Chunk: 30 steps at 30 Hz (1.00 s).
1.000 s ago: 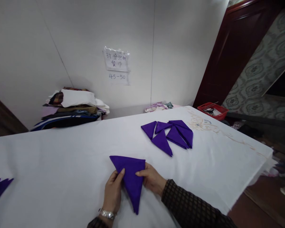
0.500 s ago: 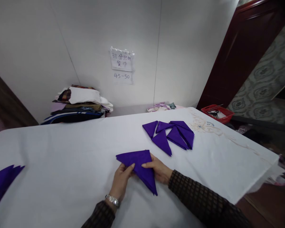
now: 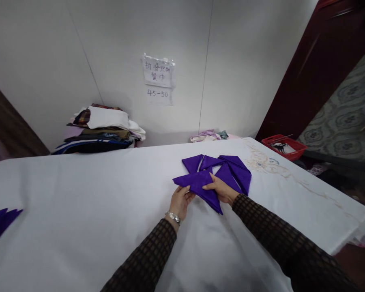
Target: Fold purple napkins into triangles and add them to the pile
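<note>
Head view: nearest to me are my two dark checked sleeves [image 3: 146, 255], reaching forward over the white tablecloth [image 3: 79, 202], with a silvery band [image 3: 173, 217] round my left wrist. My left hand [image 3: 180, 201] pinches the lower left edge of the folded purple cloth [image 3: 197, 181], thumb on top and fingers underneath. My right hand [image 3: 221, 190] grips the same piece by its right side, its thumb pressed flat on the upper face, the fingers mostly hidden behind. The cloth I hold is a layered triangle, one point towards the left and another towards me; it covers part of the purple triangles [image 3: 193, 163] grouped just beyond it, and I can't tell whether it touches them. Well off to my left, more purple fabric [image 3: 1, 227] with jagged tips is cut by the edge of the view. Past the triangles, to the right, pale embroidery [image 3: 260, 164] runs along the tablecloth. At the far side sit a heaped stack of clothes [image 3: 101, 132] on the left, a small lilac bundle [image 3: 207, 136] near the middle and a red basket [image 3: 295, 152] on the right. Behind them rises a pale wall [image 3: 246, 61] bearing a handwritten sign [image 3: 158, 73], its lower line reading 45-50, with a dark red door [image 3: 301, 65] to the right.
</note>
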Tool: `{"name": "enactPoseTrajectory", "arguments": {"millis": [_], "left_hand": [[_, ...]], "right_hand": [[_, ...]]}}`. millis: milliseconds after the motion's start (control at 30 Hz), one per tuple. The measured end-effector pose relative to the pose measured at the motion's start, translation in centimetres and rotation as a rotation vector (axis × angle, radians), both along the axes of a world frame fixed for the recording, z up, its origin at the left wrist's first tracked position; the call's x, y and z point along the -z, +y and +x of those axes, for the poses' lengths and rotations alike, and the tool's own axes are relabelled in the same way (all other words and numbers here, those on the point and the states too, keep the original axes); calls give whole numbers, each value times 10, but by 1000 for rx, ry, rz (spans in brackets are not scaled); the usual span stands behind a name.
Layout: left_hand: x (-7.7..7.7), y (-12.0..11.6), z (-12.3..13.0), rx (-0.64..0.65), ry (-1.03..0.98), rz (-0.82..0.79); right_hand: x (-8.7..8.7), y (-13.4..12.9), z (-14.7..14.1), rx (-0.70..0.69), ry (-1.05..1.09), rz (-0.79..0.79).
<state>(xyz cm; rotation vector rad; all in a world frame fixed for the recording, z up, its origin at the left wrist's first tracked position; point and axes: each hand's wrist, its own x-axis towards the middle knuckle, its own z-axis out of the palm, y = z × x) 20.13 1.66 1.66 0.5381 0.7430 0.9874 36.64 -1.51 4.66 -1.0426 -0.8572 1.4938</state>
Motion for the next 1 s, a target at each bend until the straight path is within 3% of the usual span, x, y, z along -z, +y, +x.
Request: {"name": "enactPoseTrajectory", "arguments": {"millis": [233,333,500,700,933,1000], "left_hand": [[18,5,3,-24,137,-9],[31,-1,3,-10,258,175],[45,-16,7,193,450,460],[51,-17,5,290,568,554],[48,-21,1,340,693,607],[44,-22,1,353,708,604]], "right_hand": [[-9,24,43,-30,-90,67],[-19,46,71,32,-141,100],[-31,94,124,163,-249,134],[-32,156,166,240,-397,45],[-19,218,179,96,-596,-101],[-15,233,181,62,-742,-110]]}}
